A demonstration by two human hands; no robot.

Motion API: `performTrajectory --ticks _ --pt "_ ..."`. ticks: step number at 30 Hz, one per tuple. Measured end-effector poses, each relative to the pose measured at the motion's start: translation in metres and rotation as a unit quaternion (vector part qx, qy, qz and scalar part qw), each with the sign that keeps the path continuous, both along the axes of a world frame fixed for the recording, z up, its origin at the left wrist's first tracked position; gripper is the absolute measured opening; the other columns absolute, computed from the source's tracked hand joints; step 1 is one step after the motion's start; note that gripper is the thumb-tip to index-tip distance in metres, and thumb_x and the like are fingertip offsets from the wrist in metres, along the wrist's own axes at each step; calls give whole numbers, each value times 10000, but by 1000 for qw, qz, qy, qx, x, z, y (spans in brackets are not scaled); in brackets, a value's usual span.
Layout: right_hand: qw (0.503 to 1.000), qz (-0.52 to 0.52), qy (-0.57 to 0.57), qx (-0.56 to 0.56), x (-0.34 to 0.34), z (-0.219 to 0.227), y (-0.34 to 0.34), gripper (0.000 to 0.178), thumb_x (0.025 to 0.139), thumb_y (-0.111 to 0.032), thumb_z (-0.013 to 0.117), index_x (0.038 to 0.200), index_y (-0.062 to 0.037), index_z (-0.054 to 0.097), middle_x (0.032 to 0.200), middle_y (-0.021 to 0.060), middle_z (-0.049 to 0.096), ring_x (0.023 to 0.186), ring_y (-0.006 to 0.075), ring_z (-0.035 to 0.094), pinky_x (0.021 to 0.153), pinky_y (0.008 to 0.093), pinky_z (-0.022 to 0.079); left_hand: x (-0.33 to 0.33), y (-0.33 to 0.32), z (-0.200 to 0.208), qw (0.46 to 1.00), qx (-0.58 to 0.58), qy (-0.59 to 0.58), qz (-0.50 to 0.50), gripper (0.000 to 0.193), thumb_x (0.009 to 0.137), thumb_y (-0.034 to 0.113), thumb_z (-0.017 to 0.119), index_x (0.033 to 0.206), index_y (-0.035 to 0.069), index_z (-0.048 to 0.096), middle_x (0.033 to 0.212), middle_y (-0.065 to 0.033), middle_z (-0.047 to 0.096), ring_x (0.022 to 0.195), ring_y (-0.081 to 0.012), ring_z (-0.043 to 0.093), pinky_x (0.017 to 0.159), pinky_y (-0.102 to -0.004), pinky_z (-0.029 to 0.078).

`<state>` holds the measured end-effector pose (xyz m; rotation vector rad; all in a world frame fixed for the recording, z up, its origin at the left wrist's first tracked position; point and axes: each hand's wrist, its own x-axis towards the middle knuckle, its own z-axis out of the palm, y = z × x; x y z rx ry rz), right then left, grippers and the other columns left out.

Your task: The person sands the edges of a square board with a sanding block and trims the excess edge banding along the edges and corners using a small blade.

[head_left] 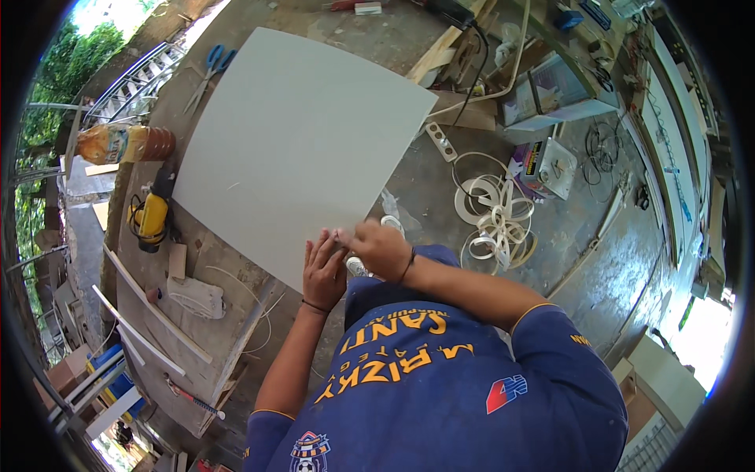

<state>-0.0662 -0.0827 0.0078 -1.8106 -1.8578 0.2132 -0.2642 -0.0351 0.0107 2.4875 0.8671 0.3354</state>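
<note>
Workshop clutter surrounds a worn tabletop (197,259) carrying a large pale board (291,141). Both hands meet at the board's near edge: the left hand (324,271) lies flat with fingers spread, and the right hand (381,248) pinches the edge in a narrow grip. Left of them lies a yellow drill (151,216); beyond, a bottle (126,143) and scissors (208,71). Right, on the floor, sits coiled white strip (495,216).

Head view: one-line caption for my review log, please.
Both hands, left hand and right hand, press the near edge of a large pale-grey square board on a cluttered wooden workbench.
</note>
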Motion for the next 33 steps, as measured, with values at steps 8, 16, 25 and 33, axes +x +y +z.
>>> performTrajectory --ticks 8,16,25,33 --pt "972 -198 -125 15 171 8 56 393 770 -75 578 1130 -202 669 795 52 560 714 221 576 523 343 497 -46 -17 -2 990 43 41 129 594 731 325 770 1245 122 554 1473 -159 385 1400 -350 307 1130 -531 179" --pt "997 74 -3 -3 -45 -7 -12 338 802 -71 527 1104 -166 646 829 80 580 769 247 606 590 380 509 -65 -21 -7 985 22 32 168 720 725 415 778 1321 125 497 1516 -167 321 1424 -357 255 1132 -553 152" --pt "972 -170 -160 -11 120 12 43 394 788 -44 559 1138 -202 643 848 72 587 773 243 613 616 352 534 -97 -57 -7 944 -102 -77 304 601 795 357 755 1241 17 540 1262 -202 543 1200 -314 514 997 -453 406" --pt "997 64 -23 -20 -124 -5 -38 345 809 -97 550 1136 -165 636 827 73 569 758 236 592 549 344 494 -122 -33 -35 693 -555 -314 336 335 991 250 514 1140 -41 585 1006 -102 688 888 -198 668 857 -345 501"
